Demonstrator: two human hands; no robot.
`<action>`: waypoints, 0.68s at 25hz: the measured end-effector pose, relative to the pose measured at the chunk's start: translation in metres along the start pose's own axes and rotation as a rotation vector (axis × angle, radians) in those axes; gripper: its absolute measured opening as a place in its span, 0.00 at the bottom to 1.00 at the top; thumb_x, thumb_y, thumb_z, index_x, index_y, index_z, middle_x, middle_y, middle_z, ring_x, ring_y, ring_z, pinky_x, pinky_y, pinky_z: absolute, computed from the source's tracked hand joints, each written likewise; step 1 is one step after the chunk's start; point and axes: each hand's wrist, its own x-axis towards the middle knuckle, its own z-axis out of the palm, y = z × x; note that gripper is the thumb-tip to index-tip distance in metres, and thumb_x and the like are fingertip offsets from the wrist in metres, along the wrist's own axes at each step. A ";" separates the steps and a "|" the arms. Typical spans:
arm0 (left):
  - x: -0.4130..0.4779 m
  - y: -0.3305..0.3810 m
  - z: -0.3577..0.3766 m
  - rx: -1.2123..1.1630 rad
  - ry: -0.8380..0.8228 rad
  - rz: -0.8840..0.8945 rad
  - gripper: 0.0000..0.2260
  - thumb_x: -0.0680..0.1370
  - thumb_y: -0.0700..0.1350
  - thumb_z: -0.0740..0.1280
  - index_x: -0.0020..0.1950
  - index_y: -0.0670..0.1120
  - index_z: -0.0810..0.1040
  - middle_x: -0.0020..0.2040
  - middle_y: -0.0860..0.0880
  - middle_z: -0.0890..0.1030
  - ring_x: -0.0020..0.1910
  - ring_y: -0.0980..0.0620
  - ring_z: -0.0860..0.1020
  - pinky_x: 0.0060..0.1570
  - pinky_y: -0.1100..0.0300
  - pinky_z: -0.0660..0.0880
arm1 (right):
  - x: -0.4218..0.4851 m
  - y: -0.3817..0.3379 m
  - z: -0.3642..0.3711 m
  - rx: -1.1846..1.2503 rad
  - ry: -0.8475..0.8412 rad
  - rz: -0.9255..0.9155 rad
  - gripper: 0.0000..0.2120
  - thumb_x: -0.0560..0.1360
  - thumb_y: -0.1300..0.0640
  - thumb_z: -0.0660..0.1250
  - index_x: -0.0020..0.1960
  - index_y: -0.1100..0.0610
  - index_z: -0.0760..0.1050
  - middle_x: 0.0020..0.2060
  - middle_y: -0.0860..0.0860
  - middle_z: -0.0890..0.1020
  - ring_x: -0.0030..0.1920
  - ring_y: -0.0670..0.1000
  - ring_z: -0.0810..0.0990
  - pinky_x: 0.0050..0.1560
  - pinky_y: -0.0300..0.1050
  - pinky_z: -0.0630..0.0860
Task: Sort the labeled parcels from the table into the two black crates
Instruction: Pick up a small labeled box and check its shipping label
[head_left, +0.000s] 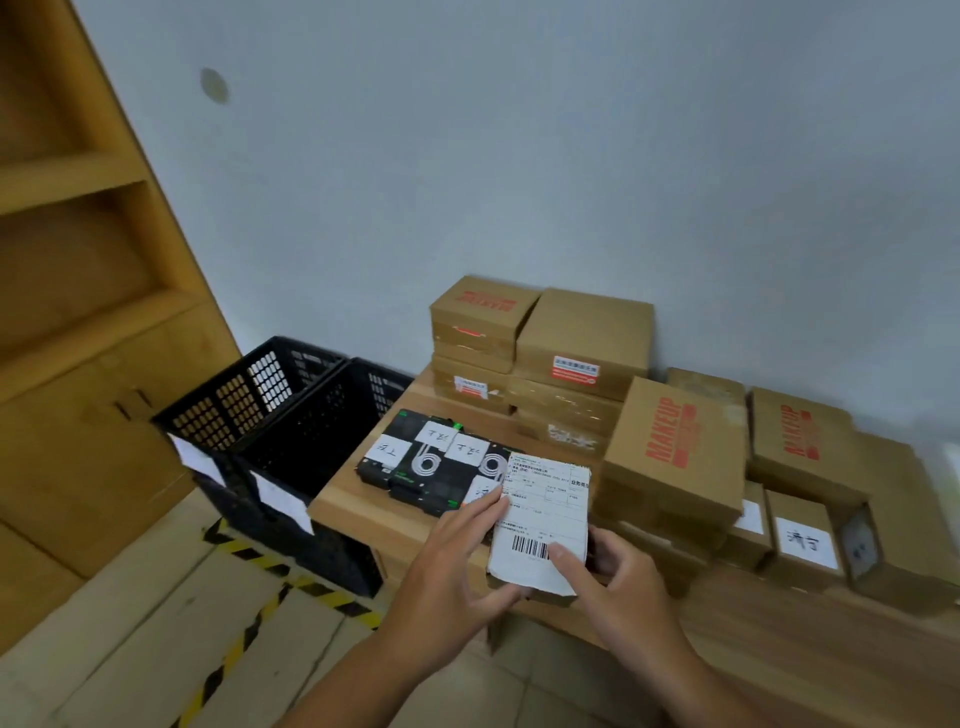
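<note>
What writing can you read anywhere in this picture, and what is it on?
"MAKEUP", red: tilted brown box.
"MAKEUP", red, partly blurred: brown box on the right.
Red upside-down print, top stacked box: blurred.
Shipping label with barcode, held parcel: print too small.
Handwritten labels, black packs and small box: unreadable.

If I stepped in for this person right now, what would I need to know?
Left hand and right hand both hold one white-labelled parcel over the table edge.
Near black crate and far black crate stand on the floor left of the table; no parcel shows in either.
Left to do: crate this parcel, then the black labelled packs and cardboard boxes.
</note>
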 end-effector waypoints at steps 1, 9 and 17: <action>-0.002 -0.015 -0.016 0.007 -0.004 -0.002 0.41 0.73 0.58 0.77 0.81 0.60 0.60 0.77 0.74 0.58 0.77 0.68 0.57 0.71 0.74 0.57 | 0.003 -0.005 0.021 0.001 0.014 0.004 0.12 0.72 0.41 0.76 0.53 0.36 0.78 0.49 0.33 0.85 0.52 0.38 0.84 0.51 0.45 0.84; -0.006 -0.125 -0.130 -0.012 -0.013 -0.032 0.40 0.73 0.55 0.78 0.81 0.55 0.63 0.77 0.68 0.62 0.76 0.67 0.60 0.75 0.67 0.60 | 0.029 -0.051 0.175 0.010 0.036 0.007 0.17 0.72 0.50 0.78 0.54 0.37 0.74 0.48 0.34 0.84 0.49 0.35 0.84 0.40 0.35 0.82; 0.005 -0.219 -0.186 -0.007 0.007 -0.100 0.41 0.73 0.57 0.78 0.81 0.57 0.62 0.77 0.71 0.61 0.76 0.68 0.58 0.75 0.69 0.59 | 0.085 -0.073 0.272 0.001 -0.038 0.077 0.19 0.72 0.47 0.77 0.58 0.42 0.72 0.55 0.41 0.83 0.56 0.44 0.83 0.52 0.49 0.85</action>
